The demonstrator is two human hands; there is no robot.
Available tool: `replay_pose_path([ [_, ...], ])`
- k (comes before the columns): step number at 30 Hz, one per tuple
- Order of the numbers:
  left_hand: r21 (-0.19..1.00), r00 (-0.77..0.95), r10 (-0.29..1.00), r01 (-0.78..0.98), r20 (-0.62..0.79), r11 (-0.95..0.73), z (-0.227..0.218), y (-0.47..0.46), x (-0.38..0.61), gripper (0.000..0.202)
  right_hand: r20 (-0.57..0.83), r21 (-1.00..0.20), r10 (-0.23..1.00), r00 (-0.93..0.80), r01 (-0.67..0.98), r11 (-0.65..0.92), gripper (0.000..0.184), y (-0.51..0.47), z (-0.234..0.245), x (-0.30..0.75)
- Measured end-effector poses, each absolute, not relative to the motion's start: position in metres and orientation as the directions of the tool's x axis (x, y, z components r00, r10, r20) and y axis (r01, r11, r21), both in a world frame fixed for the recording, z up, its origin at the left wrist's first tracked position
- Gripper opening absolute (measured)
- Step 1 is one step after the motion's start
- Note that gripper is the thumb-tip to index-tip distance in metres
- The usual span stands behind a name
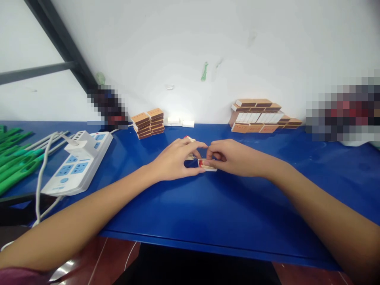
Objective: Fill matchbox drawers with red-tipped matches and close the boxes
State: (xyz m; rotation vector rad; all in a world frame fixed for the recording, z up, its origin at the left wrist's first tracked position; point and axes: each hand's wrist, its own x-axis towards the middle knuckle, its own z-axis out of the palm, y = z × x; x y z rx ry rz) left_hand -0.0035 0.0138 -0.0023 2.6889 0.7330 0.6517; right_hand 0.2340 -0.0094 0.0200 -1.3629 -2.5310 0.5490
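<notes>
Right at the middle of the blue table [190, 213], down to a small white matchbox tray [211, 170]; lying flat, long side toward the viewer, and holding matches [208, 166], red heads bunched at the left end, pale sticks running rightward under a thumb; in at the left end with the left hand [175, 160], thumb along the near corner of the tray, index finger arched high above, the two spread well apart; in from the other side with the right hand [228, 156], fingers curled, thumb low over the sticks inside the tray, bent index finger almost meeting the left one; impossible to tell, with fingertips partly hidden, whether pinching anything in either hand; just behind and under the left fingers, more loose matches [190, 156], partly covered.

Over to the back, along the wall [166, 47]; on the left, two neighbouring piles of matchboxes [148, 122], orange-topped and dark-sided, contents out of sight; beside those, a few small white pieces [179, 122] in a short row; on the right, a wider stack of boxes [255, 116], orange above and below, with a band of white between; across at the left edge, a white power strip [74, 168] with a white charger [81, 144] plugged in, then green-handled tools [20, 166] in a heap.
</notes>
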Motion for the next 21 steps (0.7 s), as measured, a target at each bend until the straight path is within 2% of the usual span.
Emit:
replay_pose_path([
  [7,0.372,0.769,0.533,0.407,0.354,-0.834,-0.0015,0.0137,-0.0031,0.058,-0.005,-0.449,0.833,-0.553,0.746,0.492,0.025,-0.0112,0.021,0.233],
  [21,0.366,0.77,0.526,0.401,0.362,-0.84,-0.0031,0.0149,-0.0038,0.059,0.022,-0.4,0.837,-0.546,0.763,0.508,0.023,-0.011,0.022,0.2308],
])
